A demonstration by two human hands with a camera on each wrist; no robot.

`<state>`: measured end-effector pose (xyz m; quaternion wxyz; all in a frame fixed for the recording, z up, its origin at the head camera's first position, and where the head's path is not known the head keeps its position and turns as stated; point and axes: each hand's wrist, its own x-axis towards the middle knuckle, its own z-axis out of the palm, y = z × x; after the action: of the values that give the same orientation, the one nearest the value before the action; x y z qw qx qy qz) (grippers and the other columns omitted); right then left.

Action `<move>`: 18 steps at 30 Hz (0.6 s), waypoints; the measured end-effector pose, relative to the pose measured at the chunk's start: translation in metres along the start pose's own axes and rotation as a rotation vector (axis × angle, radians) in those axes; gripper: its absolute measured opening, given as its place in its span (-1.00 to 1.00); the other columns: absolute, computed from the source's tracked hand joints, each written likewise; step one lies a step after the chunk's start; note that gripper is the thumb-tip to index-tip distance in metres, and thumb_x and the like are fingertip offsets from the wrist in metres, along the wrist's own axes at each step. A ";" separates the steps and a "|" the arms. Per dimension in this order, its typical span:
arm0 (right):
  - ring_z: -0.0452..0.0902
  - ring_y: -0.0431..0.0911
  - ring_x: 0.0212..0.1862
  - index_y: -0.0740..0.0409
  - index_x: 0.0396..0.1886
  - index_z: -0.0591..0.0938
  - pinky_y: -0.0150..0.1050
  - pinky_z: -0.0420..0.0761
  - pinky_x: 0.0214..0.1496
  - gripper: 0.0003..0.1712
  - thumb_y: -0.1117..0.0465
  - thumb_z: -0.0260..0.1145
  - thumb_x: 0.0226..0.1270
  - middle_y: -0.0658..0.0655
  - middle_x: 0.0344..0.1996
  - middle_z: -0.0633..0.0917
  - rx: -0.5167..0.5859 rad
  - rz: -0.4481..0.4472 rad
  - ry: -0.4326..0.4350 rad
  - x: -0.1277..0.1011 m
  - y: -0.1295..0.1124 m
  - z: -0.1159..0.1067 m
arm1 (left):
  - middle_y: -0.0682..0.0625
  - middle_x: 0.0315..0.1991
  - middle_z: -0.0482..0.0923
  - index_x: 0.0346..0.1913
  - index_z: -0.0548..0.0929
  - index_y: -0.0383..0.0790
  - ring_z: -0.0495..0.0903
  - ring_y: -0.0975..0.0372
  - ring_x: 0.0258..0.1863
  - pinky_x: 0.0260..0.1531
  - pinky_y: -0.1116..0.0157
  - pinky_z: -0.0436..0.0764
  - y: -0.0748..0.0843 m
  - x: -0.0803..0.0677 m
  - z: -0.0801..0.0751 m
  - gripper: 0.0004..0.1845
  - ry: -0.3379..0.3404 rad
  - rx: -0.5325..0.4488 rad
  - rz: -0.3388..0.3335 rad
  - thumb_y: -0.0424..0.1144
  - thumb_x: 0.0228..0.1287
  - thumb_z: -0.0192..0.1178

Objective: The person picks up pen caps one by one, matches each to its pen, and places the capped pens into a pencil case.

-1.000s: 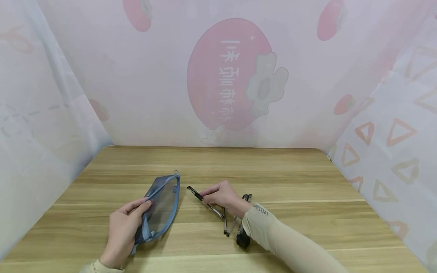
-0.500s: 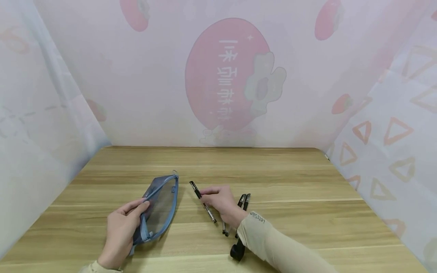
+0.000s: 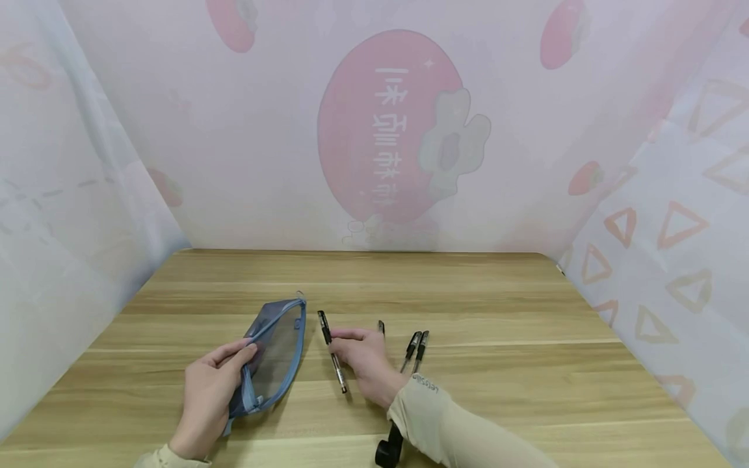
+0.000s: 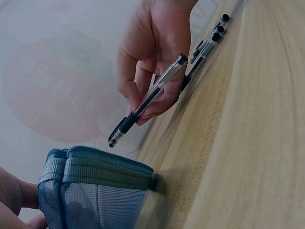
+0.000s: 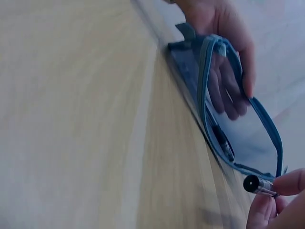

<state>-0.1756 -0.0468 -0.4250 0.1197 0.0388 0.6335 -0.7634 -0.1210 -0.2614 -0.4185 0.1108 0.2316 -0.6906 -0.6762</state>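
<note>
My left hand [image 3: 213,387] pinches the near side of a blue mesh zip pouch [image 3: 251,383], whose zipped mouth gapes toward the right. Through the mesh in the right wrist view, a black pen [image 5: 221,140] shows inside the pouch. Between thumb and fingers, my right hand [image 3: 364,364] holds a clear gel pen [image 3: 337,370] with a black cap and grip, just right of the pouch and apart from it. In the left wrist view the held pen [image 4: 157,90] slants with one end near the pouch's top edge [image 4: 109,162].
Two black-capped pens [image 3: 422,344] lie side by side on the wooden table [image 3: 497,312], right of my right hand. Another pen [image 3: 381,327] is mostly hidden behind that hand. A black object [image 3: 389,450] sits under the right sleeve. Printed cloth [image 3: 257,162] stands behind the table.
My right hand has brought the pen left toward the pouch, away from the other pens, turning it more upright in the head view. The left hand and pouch have barely moved.
</note>
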 end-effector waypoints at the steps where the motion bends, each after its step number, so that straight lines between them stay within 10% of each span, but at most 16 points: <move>1: 0.58 -0.15 -0.31 0.33 -0.14 0.73 -0.34 0.58 -0.24 -0.67 0.54 0.37 0.03 0.19 -0.20 0.70 0.016 0.002 -0.001 -0.001 0.000 0.003 | 0.13 -0.29 0.71 0.09 0.66 -0.36 0.58 0.40 -0.34 -0.48 0.47 0.52 0.000 0.000 0.000 -0.64 0.001 -0.004 -0.002 -0.27 0.28 0.35; 18: 0.62 -0.09 -0.28 0.29 -0.18 0.73 -0.23 0.65 -0.13 -0.65 0.59 0.38 -0.02 0.17 -0.18 0.67 0.127 0.006 0.140 -0.017 0.008 0.053 | 0.13 -0.32 0.72 0.08 0.67 -0.35 0.59 0.39 -0.40 -0.57 0.47 0.46 0.000 -0.005 0.010 -0.64 -0.017 -0.032 0.001 -0.28 0.27 0.36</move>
<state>-0.1526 -0.0980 -0.4187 0.0747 0.1018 0.5907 -0.7970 -0.1209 -0.2500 -0.4186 0.1091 0.2235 -0.6808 -0.6890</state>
